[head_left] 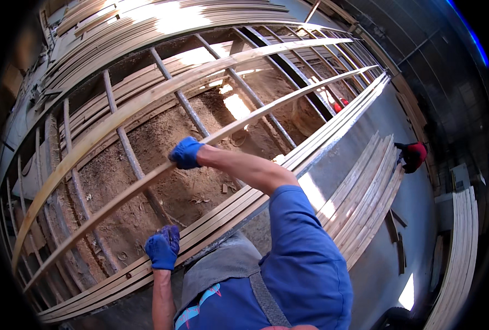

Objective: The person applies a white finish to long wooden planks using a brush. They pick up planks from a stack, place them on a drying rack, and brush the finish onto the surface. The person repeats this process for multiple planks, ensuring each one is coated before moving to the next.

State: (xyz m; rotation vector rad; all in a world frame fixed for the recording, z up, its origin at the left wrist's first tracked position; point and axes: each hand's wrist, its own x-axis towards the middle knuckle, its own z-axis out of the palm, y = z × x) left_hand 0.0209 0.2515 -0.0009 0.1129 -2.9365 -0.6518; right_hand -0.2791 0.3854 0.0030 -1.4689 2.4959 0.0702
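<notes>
Timber fills the frame: a metal rack (124, 144) of grey crossbars spans the picture from lower left to upper right, above sawdust-strewn ground (162, 140). Stacked slats (239, 204) line its near edge, and another pile of slats (365, 192) lies on the concrete floor (415, 220) at centre right. A wide plank (145, 102) crosses the rack, long axis running lower left to upper right. Below it, parallel, lies a thin wooden strip (118, 199), pointing the same way, one end near the left edge, the other at upper right. The right hand (185, 153), in a blue glove, is at frame centre with fingers curled shut around this strip. The left hand (163, 248), also blue-gloved, sits at lower centre, fingers bent down onto the top of the stacked slats; whether it grips one cannot be told. A person in red (415, 155) crouches at far right.
</notes>
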